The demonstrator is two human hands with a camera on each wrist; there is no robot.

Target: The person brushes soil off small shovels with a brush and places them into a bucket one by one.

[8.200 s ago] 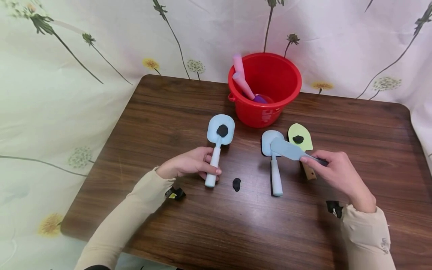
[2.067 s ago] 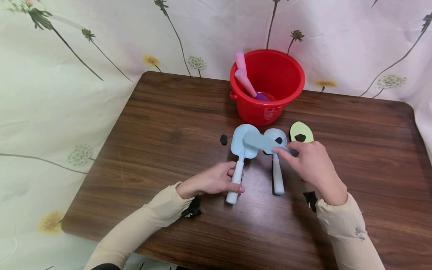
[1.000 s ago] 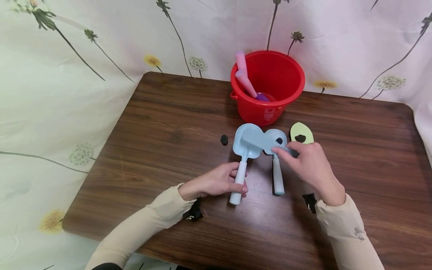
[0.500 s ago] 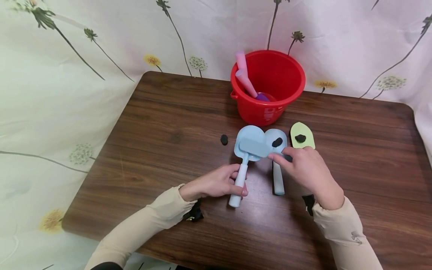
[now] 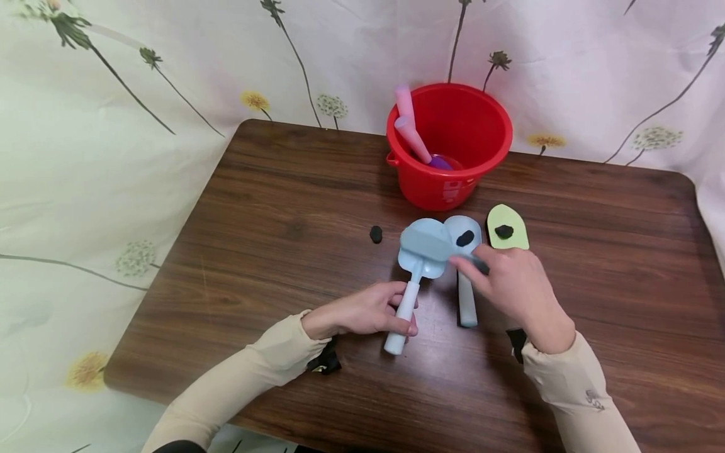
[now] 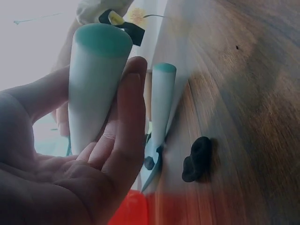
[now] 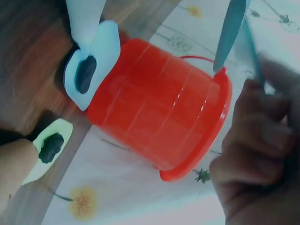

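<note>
In the head view my left hand (image 5: 370, 309) grips the white handle of a light blue toy shovel (image 5: 433, 269), raised over the table. My right hand (image 5: 518, 280) pinches a grey-blue flat-bladed spatula (image 5: 426, 244), its blade lying across the shovel's scoop; contact between them cannot be told. Behind it, a second light blue shovel (image 5: 467, 305) lies on the table with a black lump (image 5: 465, 238) in its scoop. A green shovel (image 5: 498, 217) to the right carries another black lump (image 5: 504, 232); the right hand partly covers it.
At the back stands a red bucket (image 5: 436, 195) with pink-handled tools (image 5: 412, 139) leaning inside. One black lump (image 5: 376, 234) lies on the wooden table (image 5: 272, 207), left of the shovels. A patterned cloth (image 5: 187, 56) hangs behind the table.
Over eight seconds the left shovel has come right and lost its black lump, while the second shovel has gained one. Lately the left shovel has shifted slightly toward me, and the spatula has turned a little.
</note>
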